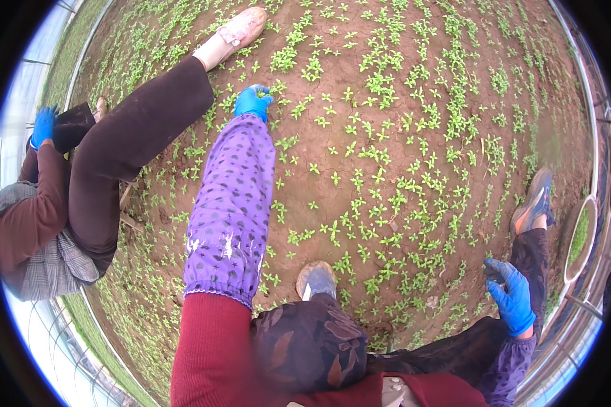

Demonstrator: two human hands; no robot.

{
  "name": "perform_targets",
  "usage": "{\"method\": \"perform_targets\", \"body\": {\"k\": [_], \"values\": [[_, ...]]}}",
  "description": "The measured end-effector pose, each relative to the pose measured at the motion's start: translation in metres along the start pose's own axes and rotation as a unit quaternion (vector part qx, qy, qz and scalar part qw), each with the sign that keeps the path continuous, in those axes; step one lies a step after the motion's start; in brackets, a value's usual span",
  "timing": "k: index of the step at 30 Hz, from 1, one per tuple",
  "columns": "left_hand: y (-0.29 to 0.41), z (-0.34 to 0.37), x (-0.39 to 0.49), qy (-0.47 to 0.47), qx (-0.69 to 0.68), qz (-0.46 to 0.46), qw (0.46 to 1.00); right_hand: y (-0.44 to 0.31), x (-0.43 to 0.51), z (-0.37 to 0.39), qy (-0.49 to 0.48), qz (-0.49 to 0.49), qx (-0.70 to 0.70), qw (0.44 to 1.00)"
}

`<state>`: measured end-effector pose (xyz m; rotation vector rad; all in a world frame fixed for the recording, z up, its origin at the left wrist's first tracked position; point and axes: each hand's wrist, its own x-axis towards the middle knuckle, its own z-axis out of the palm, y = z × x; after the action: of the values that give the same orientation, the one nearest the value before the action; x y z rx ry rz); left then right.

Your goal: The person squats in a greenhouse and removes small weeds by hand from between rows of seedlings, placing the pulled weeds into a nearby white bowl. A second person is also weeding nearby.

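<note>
My left hand (253, 103), in a blue glove below a purple patterned sleeve cover, reaches far forward over the soil. Its fingers are curled, with a bit of green seedling (260, 93) showing between them. Small leafy seedlings (278, 87) grow right beside it. Over at the right, my right hand (512, 301) wears a matching blue glove and hovers near my right shin. Its fingers are bent and apart, their tips dark with soil, and I see nothing held. Seedlings (382, 81) stand in uneven patches on the brown soil bed (305, 188) before me.
A co-worker's trousered leg (142, 117) and shoe (244, 28) extend in from the left; their gloved hand (44, 124) rests near their other knee. My shoes (316, 280) are on the bed. A round container (580, 239) with greens stands at the right edge.
</note>
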<state>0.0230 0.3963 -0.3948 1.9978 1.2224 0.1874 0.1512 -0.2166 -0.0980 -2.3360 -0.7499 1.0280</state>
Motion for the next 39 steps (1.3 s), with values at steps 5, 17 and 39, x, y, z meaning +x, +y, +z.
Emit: {"method": "perform_targets", "body": {"k": [5, 17, 39], "values": [[0.014, 0.011, 0.001, 0.012, 0.141, 0.017, 0.990, 0.000, 0.001, -0.001, 0.005, 0.015, -0.004, 1.000], [0.006, -0.005, 0.011, 0.008, -0.143, -0.019, 0.989, -0.002, -0.005, -0.005, 0.002, 0.009, -0.007, 1.000], [0.025, -0.014, -0.011, 0.022, -0.316, -0.057, 0.947, -0.001, -0.016, -0.016, 0.040, -0.008, -0.015, 0.999]]}}
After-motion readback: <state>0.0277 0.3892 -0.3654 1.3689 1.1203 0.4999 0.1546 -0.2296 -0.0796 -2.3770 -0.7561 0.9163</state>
